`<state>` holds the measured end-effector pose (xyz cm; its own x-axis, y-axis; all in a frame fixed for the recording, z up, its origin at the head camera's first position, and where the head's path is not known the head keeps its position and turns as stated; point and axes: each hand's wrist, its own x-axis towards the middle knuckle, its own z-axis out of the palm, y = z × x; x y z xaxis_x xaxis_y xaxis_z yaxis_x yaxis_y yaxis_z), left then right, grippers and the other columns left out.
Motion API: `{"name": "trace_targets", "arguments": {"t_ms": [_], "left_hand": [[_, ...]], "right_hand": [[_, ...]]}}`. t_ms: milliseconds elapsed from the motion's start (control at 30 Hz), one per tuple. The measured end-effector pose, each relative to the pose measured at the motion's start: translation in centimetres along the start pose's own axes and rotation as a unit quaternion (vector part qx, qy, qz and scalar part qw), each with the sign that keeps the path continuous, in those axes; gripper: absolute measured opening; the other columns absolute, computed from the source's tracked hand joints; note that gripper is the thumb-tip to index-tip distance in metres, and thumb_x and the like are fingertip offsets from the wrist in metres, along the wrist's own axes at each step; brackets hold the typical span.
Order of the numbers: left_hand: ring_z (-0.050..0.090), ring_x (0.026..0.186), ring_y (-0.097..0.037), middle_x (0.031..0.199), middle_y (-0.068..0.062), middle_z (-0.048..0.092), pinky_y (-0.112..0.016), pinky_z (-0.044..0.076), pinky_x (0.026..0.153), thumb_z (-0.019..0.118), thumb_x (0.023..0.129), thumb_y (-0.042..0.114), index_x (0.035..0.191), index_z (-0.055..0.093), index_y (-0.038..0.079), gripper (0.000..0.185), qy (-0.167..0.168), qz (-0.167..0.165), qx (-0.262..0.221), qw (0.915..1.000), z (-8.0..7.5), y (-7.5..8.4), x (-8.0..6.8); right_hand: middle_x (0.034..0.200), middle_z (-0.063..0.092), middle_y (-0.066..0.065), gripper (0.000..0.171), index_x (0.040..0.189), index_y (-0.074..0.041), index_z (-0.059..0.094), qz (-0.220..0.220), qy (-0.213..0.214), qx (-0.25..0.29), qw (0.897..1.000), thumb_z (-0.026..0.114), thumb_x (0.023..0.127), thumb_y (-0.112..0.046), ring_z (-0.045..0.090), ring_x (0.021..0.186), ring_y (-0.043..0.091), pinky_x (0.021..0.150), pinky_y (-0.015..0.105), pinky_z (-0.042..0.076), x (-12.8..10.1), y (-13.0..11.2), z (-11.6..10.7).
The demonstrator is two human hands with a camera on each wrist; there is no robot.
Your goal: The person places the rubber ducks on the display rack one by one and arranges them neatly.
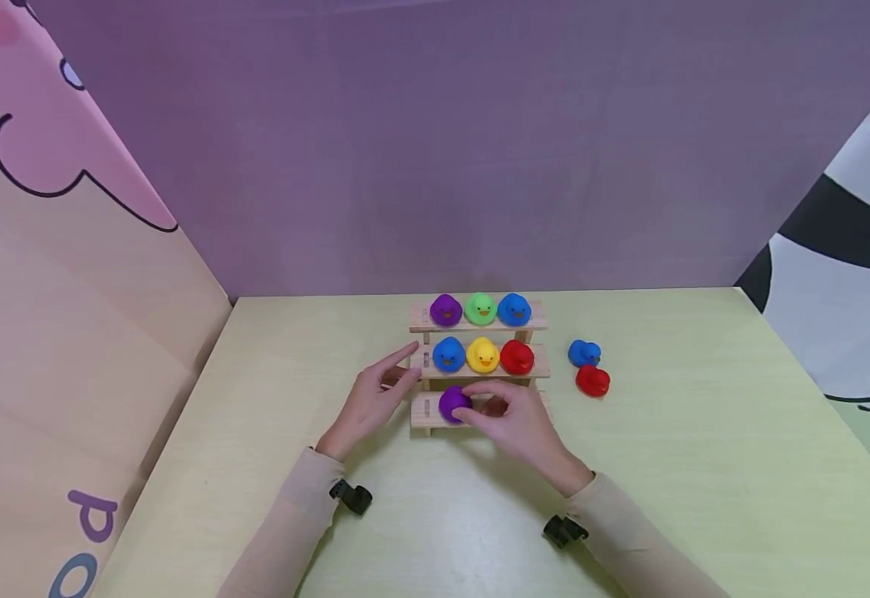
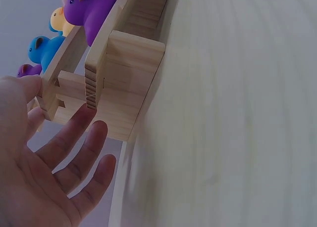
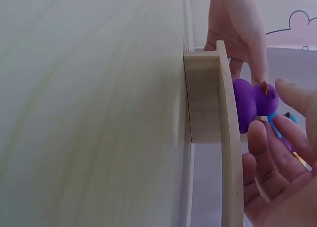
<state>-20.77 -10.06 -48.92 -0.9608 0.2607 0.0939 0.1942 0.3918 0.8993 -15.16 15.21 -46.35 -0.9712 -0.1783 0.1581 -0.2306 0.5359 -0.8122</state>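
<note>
A three-tier wooden stand (image 1: 429, 411) holds small rubber ducks in rows. At its left end, my left hand (image 1: 375, 399) grips the end of the middle tier between thumb and index finger; the other fingers (image 2: 81, 165) are spread. My right hand (image 1: 513, 419) pinches a purple duck (image 1: 453, 404) at the left of the lowest tier, its thumb and index finger at the duck's head. The middle tier bears a blue duck (image 1: 449, 355), a yellow duck (image 1: 483, 355) and a red duck (image 1: 517, 357).
On the top tier sit a purple duck (image 1: 445, 311), a green duck (image 1: 480, 309) and a blue duck (image 1: 514, 310). Right of the stand, another blue duck (image 1: 582, 353) and another red duck (image 1: 593, 381) lie on the pale table (image 1: 704, 465). A purple panel (image 1: 464, 149) closes the back.
</note>
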Motion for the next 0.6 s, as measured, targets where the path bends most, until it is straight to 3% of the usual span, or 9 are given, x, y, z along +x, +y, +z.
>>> {"name": "trace_targets", "arguments": {"t_ms": [200,600], "left_hand": [[0.071,0.104,-0.023,0.120,-0.004,0.079,-0.035,0.059,0.085,0.059,0.110,0.042,0.158,0.053,0.034,0.050,-0.003,0.002,-0.006,1.0000,0.0,0.0,0.0],[0.071,0.104,-0.022,0.120,-0.004,0.078,-0.036,0.059,0.086,0.059,0.110,0.041,0.157,0.053,0.039,0.047,0.002,0.001,-0.003,1.0000,0.0,0.1,-0.1]], "right_hand": [[0.100,0.081,0.003,0.027,0.113,-0.015,0.083,-0.012,0.006,0.003,1.000,0.089,0.089,-0.026,0.064,0.079,0.015,0.069,0.023,0.053,-0.3,0.5,-0.6],[0.087,0.078,-0.001,0.023,0.111,-0.011,0.082,-0.019,0.018,-0.017,1.000,0.087,0.091,-0.021,0.063,0.075,0.015,0.065,0.023,0.051,-1.6,1.7,-3.3]]}}
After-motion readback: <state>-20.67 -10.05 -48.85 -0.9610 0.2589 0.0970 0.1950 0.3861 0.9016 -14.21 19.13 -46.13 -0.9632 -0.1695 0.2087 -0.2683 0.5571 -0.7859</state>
